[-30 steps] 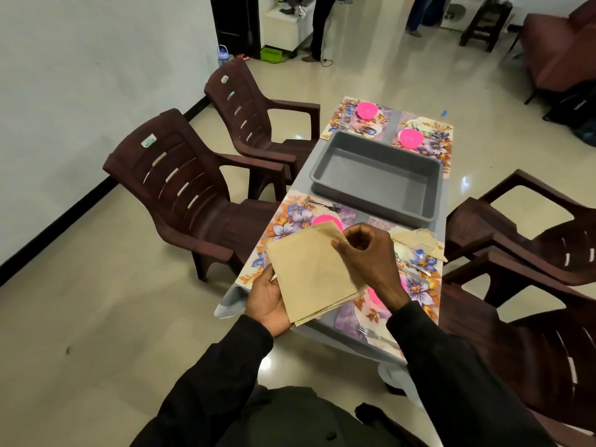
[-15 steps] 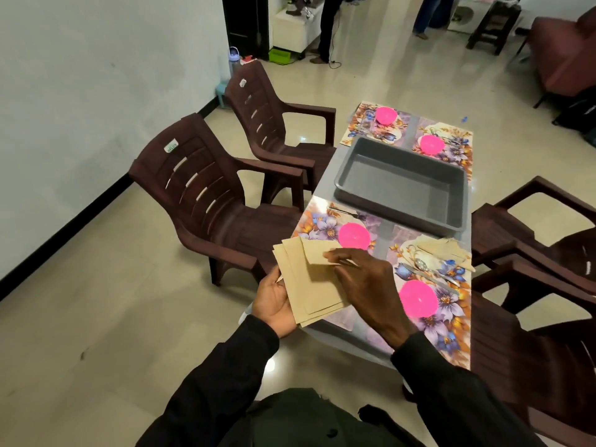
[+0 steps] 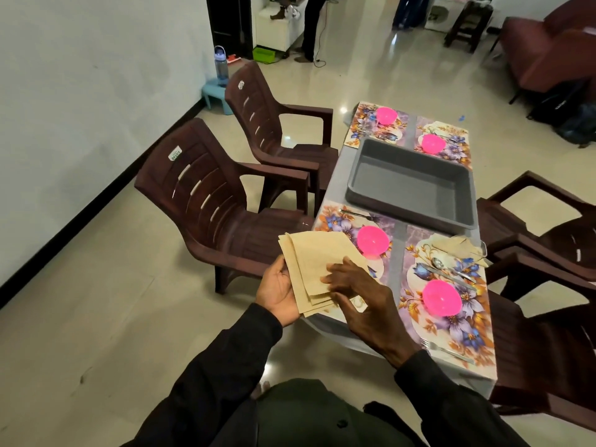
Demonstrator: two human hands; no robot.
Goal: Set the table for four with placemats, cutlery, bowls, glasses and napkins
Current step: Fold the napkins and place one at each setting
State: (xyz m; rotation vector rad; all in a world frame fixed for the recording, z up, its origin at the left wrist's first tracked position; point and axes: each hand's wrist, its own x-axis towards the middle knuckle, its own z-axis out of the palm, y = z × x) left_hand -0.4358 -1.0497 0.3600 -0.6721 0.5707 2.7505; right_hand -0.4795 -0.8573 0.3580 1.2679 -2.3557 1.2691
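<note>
My left hand [image 3: 278, 289] holds a fanned stack of beige napkins [image 3: 311, 254] from below, over the table's near left corner. My right hand [image 3: 359, 296] lies on top of the stack, fingers on the top napkin and thumb at its lower edge, pinching it. Four floral placemats lie on the table, each with a pink bowl: near left [image 3: 373, 240], near right [image 3: 441, 298], and two at the far end [image 3: 387, 115] [image 3: 433, 143]. The near right mat [image 3: 458, 327] has a folded napkin [image 3: 458, 247], a spoon and knife [image 3: 448, 269] and a fork [image 3: 446, 350]. A fork [image 3: 358, 214] lies on the near left mat.
An empty grey tray [image 3: 403, 185] fills the table's middle. Dark brown plastic chairs stand on the left [image 3: 209, 201] [image 3: 267, 117] and on the right [image 3: 548, 240]. A water bottle [image 3: 221, 64] sits on a blue stool by the wall. People stand at the far end of the room.
My right hand moved from the stack's top edge down across it to the lower edge. The stack has fanned out more, and the view shifted left.
</note>
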